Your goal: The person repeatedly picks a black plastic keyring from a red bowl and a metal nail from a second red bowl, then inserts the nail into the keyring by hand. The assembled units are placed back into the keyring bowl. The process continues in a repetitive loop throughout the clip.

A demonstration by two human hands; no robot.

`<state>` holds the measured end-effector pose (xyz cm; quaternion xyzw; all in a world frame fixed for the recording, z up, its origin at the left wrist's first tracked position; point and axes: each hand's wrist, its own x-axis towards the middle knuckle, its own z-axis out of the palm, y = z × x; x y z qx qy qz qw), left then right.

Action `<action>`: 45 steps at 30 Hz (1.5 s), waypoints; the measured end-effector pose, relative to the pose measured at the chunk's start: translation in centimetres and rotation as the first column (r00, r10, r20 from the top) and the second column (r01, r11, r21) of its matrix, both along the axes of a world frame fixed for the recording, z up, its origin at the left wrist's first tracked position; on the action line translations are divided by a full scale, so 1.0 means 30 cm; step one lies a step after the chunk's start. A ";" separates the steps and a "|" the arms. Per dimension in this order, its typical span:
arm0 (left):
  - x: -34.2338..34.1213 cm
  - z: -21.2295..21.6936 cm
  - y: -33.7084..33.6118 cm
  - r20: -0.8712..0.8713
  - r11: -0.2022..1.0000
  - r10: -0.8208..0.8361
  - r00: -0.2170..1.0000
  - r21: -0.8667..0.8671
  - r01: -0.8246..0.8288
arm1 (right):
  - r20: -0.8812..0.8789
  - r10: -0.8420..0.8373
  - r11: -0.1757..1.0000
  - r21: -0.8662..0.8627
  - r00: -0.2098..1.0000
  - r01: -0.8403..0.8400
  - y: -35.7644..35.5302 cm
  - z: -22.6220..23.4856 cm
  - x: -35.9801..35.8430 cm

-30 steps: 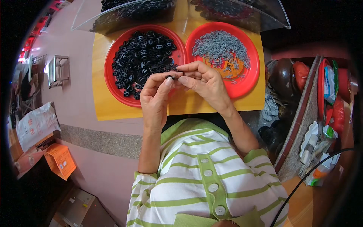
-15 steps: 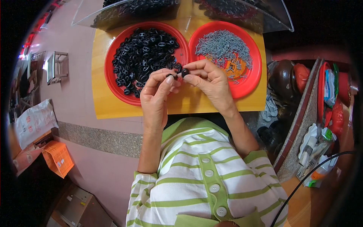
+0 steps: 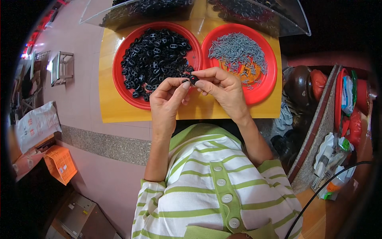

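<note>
Just in front of the two trays, my hands meet fingertip to fingertip. My right hand (image 3: 227, 92) pinches a small black oval plastic piece (image 3: 193, 79) between thumb and forefinger. My left hand (image 3: 169, 100) is closed in a pinch at the other side of it, with a bit of black at its fingertips, mostly hidden by the thumb. Beyond my left hand, a round red tray (image 3: 117, 79) holds a heap of black two-holed plastic pieces (image 3: 155, 55). A second red tray (image 3: 271, 75), beyond my right hand, holds many small silvery screws (image 3: 237, 48).
Both trays stand on a yellow tabletop (image 3: 108, 103). Clear-walled bins (image 3: 254, 12) with more black pieces line its far side. On the floor to the left are a metal stool (image 3: 61, 68) and an orange bag (image 3: 60, 164). A black cable (image 3: 314, 193) curves at right.
My hands have drawn closer together, bringing the black piece in my right fingers against my left fingertips. The piece has tilted a little. The whole view has shifted slightly.
</note>
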<state>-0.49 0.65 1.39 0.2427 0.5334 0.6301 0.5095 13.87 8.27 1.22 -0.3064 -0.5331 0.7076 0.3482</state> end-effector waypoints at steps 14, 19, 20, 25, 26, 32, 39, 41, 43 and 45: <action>-0.020 0.019 0.005 0.128 0.994 -0.104 0.986 -0.028 0.108 | 0.168 -0.110 0.970 0.232 0.980 0.070 -0.032 0.042 -0.004; -0.030 0.009 0.005 0.178 0.985 -0.168 0.970 -0.018 0.174 | 0.124 -0.113 0.971 0.223 0.986 0.083 -0.028 0.007 -0.009; -0.027 0.008 0.005 0.177 0.988 -0.150 0.973 -0.016 0.155 | 0.118 -0.123 0.974 0.205 0.985 0.097 -0.032 0.010 -0.012; -0.001 0.015 0.007 0.146 0.998 -0.059 0.987 -0.018 0.062 | 0.266 -0.237 0.857 0.509 0.934 0.073 -0.042 0.049 -0.024; 0.000 0.010 0.004 0.152 0.998 -0.052 0.987 -0.013 0.054 | 0.266 -0.256 0.819 0.570 0.929 0.062 -0.045 0.054 -0.027; 0.009 0.010 -0.010 0.180 1.000 -0.022 0.983 0.017 0.020 | 0.277 -0.247 0.728 0.686 0.929 -0.011 -0.038 0.061 -0.028; 0.002 -0.013 -0.015 0.340 0.997 0.022 0.940 0.067 -0.047 | 0.243 -0.160 0.890 0.454 0.957 0.034 -0.048 0.082 -0.038; 0.007 -0.014 -0.016 0.363 0.997 0.019 0.932 0.067 -0.046 | 0.240 -0.217 0.788 0.615 0.946 0.025 -0.031 0.062 -0.038; 0.018 -0.005 -0.016 0.397 0.996 0.016 0.918 0.070 -0.048 | 0.231 -0.243 0.724 0.690 0.942 0.018 -0.021 0.054 -0.036; 0.034 -0.019 -0.017 0.390 0.992 0.041 0.920 0.091 -0.083 | 0.225 -0.238 0.719 0.695 0.945 0.016 -0.017 0.053 -0.030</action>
